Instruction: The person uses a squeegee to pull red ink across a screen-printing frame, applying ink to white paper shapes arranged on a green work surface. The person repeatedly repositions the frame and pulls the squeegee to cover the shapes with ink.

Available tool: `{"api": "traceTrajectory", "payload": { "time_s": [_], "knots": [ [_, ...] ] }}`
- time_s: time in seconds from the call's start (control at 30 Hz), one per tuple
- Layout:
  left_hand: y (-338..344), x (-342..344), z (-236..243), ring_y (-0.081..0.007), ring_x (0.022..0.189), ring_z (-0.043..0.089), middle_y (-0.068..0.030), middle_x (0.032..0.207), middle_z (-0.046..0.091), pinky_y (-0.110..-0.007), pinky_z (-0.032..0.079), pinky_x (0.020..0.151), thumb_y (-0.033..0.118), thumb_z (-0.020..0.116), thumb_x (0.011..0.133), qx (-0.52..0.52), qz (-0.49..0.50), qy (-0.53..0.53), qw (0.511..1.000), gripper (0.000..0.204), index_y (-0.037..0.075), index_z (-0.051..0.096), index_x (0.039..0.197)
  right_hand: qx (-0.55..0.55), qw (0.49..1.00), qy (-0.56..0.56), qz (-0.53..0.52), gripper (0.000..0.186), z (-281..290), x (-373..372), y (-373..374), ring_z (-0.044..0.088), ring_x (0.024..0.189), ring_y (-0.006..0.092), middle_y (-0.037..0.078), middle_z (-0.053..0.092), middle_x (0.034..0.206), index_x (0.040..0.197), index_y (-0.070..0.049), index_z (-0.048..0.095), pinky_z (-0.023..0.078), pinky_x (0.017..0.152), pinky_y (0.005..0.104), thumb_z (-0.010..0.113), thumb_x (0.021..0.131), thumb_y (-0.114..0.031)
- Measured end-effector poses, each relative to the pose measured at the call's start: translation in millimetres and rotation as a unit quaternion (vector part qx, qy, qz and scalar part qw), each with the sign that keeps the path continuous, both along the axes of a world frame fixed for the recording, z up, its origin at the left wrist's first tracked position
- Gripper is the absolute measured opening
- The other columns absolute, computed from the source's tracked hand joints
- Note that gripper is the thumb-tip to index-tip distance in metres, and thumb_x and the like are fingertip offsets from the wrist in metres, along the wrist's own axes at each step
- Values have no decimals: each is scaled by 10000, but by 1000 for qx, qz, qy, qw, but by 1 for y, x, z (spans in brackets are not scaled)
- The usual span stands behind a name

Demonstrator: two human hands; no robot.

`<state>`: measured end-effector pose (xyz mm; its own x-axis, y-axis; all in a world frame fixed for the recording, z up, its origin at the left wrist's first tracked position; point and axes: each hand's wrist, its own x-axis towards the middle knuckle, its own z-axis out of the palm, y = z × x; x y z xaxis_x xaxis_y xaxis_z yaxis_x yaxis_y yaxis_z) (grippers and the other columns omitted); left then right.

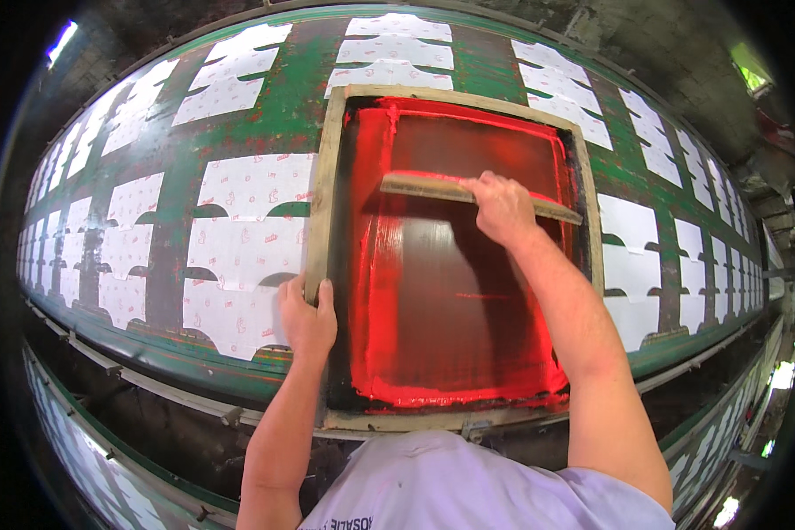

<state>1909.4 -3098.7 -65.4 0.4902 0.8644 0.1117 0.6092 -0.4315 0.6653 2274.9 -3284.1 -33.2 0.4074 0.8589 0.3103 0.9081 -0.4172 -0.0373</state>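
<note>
In front of me a wooden-framed printing screen [324, 194] lies on a long green table. Bright red ink [375, 291] coats its mesh along the borders, with a darker, thinly smeared middle. My right hand [503, 208] is closed around a wooden squeegee [424, 186], which spans most of the screen's width in its upper half, tilted slightly down to the right. My left hand [309, 320] grips the left rail of the frame, thumb on the inner side. Just left of that hand lie white cut fabric pieces [247, 238] with small red prints.
Rows of white cut pieces [225, 71] run along both sides of the green table [185, 132]. To the right are more pieces [627, 238], apparently plain. A rail [177, 396] follows the near edge. Further tables with white pieces [79, 442] stand at the lower left and lower right.
</note>
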Motion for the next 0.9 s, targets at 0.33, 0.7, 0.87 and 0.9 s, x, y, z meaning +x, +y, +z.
{"api": "traceTrajectory", "payload": {
  "time_s": [0.33,0.7,0.87,0.9],
  "knots": [
    [-4,6,2,-364,1107,693,-191,1170,701,-464,552,998,185,781,1056,18,19,9,1000,324,-40,715,1280,-67,995,60,-39,475,9,152,80,790,1144,395,156,827,1201,1311,-219,853,640,968,561,652,929,-20],
    [-2,7,-3,-382,1017,678,-166,1082,716,-490,543,910,146,761,1058,34,19,4,999,221,12,747,1233,-114,987,88,-75,412,22,172,93,794,1116,439,216,835,1144,1203,-137,872,634,979,568,661,859,-59],
    [-1,3,-3,-357,1075,703,-194,1159,710,-444,566,945,205,757,1085,39,20,27,999,300,-45,722,1248,-184,971,145,-51,381,44,149,82,788,1131,433,222,833,1111,1177,-120,860,623,1001,567,689,839,-78],
    [0,3,-4,-362,1085,704,-199,1175,713,-449,567,950,213,758,1086,42,16,29,999,309,-45,722,1250,-190,970,148,-40,354,44,136,74,792,1130,432,224,834,1123,1144,-113,863,629,994,568,675,844,-92]
  ]
}}
